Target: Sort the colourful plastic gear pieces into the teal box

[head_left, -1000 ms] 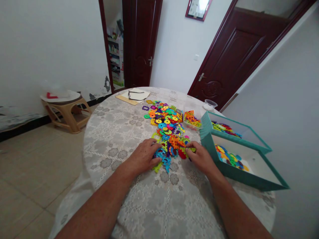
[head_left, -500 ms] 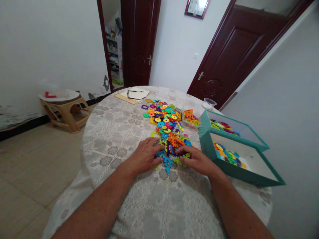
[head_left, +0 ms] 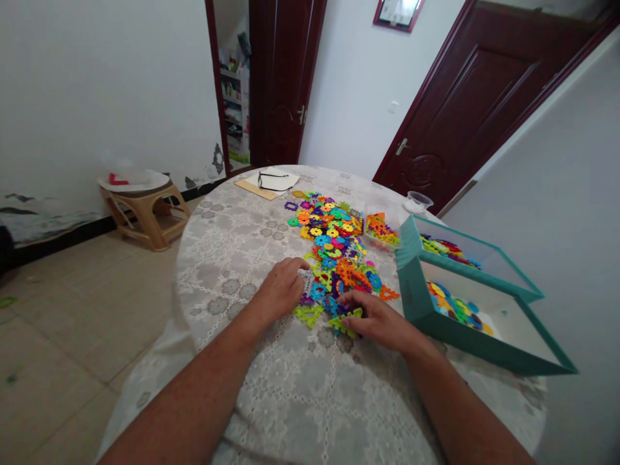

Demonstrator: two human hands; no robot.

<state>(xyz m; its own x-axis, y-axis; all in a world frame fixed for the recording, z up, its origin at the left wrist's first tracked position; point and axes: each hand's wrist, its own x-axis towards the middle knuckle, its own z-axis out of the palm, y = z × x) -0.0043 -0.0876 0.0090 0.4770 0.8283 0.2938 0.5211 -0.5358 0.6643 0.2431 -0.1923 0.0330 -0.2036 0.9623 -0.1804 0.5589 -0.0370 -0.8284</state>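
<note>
Handling colourful plastic pieces (head_left: 332, 231) heaped between a round table's (head_left: 232, 258) far and near edges; curling the left hand's (head_left: 278, 287) fingers alongside, without revealing any grip; bending the right hand's (head_left: 380, 316) parted fingers by a yellow-green piece (head_left: 341, 327), seemingly needing a firmer pinch for lifting.

Looks like a home, prob. a dining or living rm: round table (head_left: 271, 239) w/ patterned cloth, dark panelled doors (head_left: 455, 84) at far side, stool (head_left: 155, 216) at left (plastic, by the look), tiled floor (head_left: 62, 336), framed clock or pic. (head_left: 398, 13) on far wall.
</note>
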